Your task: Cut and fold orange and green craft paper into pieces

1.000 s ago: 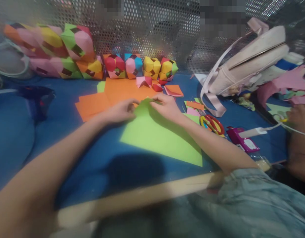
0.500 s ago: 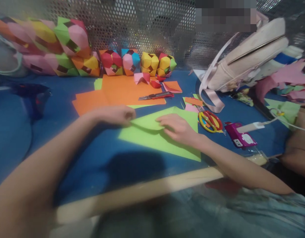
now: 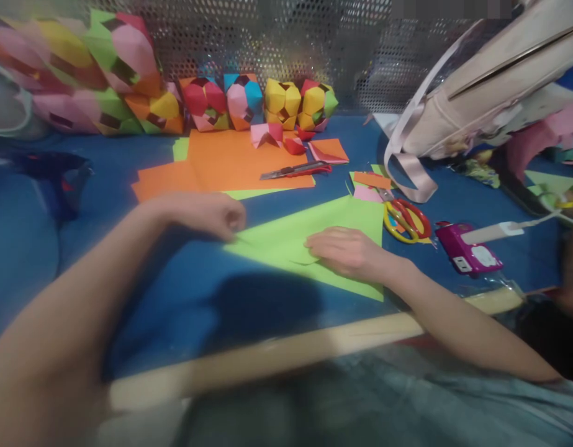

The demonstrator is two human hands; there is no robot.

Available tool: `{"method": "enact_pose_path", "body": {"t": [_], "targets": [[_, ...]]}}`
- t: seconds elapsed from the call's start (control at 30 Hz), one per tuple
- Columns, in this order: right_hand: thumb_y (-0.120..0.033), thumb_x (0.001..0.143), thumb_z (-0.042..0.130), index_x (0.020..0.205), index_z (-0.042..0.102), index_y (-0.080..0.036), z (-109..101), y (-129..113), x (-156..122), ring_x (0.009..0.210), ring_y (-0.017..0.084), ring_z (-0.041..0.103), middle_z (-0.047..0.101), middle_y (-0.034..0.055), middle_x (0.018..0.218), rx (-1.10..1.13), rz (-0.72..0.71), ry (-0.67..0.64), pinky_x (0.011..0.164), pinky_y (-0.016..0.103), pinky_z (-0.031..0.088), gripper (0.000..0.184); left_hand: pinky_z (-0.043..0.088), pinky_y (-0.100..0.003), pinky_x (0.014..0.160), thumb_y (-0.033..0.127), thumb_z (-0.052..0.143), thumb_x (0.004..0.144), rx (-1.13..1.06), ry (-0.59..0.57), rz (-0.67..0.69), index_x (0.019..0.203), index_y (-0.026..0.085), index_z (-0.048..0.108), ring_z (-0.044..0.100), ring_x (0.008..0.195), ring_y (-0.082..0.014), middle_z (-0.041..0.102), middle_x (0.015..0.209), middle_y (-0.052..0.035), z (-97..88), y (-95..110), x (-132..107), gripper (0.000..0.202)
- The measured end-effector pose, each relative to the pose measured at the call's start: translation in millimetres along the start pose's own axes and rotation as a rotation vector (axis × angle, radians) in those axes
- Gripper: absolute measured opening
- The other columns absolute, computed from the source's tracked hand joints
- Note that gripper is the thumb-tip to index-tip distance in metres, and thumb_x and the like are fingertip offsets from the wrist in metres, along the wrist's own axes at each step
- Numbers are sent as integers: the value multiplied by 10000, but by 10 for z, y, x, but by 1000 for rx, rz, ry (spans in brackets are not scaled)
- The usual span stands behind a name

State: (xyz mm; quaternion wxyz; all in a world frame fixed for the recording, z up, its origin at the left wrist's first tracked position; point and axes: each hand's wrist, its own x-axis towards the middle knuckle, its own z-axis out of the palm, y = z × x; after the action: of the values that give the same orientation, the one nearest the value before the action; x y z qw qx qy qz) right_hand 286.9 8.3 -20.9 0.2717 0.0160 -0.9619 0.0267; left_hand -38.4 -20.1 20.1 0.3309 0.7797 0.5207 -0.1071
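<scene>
A sheet of light green paper (image 3: 272, 233) lies on the blue table, with a flap folded over toward its near edge. At the paper's left corner, my left hand (image 3: 221, 216) is closed in a pinch on it. My right hand (image 3: 346, 249) rests on the folded flap with its fingers stretched out flat, covering part of the sheet. Right of the paper are scissors (image 3: 414, 218) with yellow and red handles, lying over small paper scraps. Behind it lies a utility knife (image 3: 293, 169) on large orange paper sheets (image 3: 221, 158).
Folded paper shapes (image 3: 205, 105) in several colours line the back, before a perforated metal panel. A dark blue glue gun (image 3: 53, 177) stands at the left. On the right are a pale bag (image 3: 491, 81) and a purple power adapter (image 3: 470, 248). Another person's arm shows at the right edge.
The raised green flap has come down toward the sheet's near edge. My right hand has flattened onto it, and my left hand has moved slightly left and nearer. The view has shifted slightly.
</scene>
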Motion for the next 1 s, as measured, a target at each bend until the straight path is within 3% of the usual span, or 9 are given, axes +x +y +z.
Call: {"method": "enact_pose_path", "body": {"t": [0.2, 0.33, 0.53, 0.7, 1.0], "targets": [[-89, 966, 467, 932, 672, -154, -112, -8, 7, 926, 193, 731, 770, 91, 997, -42, 5, -88, 788, 349, 622, 217, 404, -233, 599, 229, 620, 704, 44, -32, -14, 716, 207, 588, 563, 679, -155, 598, 736, -2, 1, 129, -34, 40], [-68, 946, 491, 937, 670, -118, -92, -32, 34, 885, 206, 730, 767, 111, 959, -47, 24, -48, 763, 354, 628, 187, 388, -240, 568, 150, 561, 680, 95, 4, -44, 650, 201, 525, 503, 606, -142, 555, 678, 0, -19, 189, -52, 69], [-73, 941, 509, 905, 677, -107, 47, -44, 73, 949, 218, 724, 762, 138, 999, -72, 54, 69, 831, 366, 633, 175, 419, -279, 606, 238, 567, 722, 111, 212, -168, 742, 192, 585, 574, 686, -195, 632, 765, -51, -77, 35, -28, 53], [-88, 953, 507, 928, 689, -120, 113, 14, 31, 920, 207, 733, 769, 113, 976, -60, 61, 48, 812, 364, 644, 187, 434, -267, 611, 314, 572, 730, -8, 179, -146, 814, 190, 627, 581, 692, -192, 664, 784, -48, -97, -105, -43, 159], [-83, 954, 508, 957, 696, -113, 41, 66, -20, 944, 216, 738, 768, 124, 1010, -47, 46, -19, 813, 369, 645, 190, 426, -220, 639, 424, 600, 741, -102, 153, -61, 941, 199, 663, 566, 728, -158, 658, 838, -17, -85, -307, -55, 308]]}}
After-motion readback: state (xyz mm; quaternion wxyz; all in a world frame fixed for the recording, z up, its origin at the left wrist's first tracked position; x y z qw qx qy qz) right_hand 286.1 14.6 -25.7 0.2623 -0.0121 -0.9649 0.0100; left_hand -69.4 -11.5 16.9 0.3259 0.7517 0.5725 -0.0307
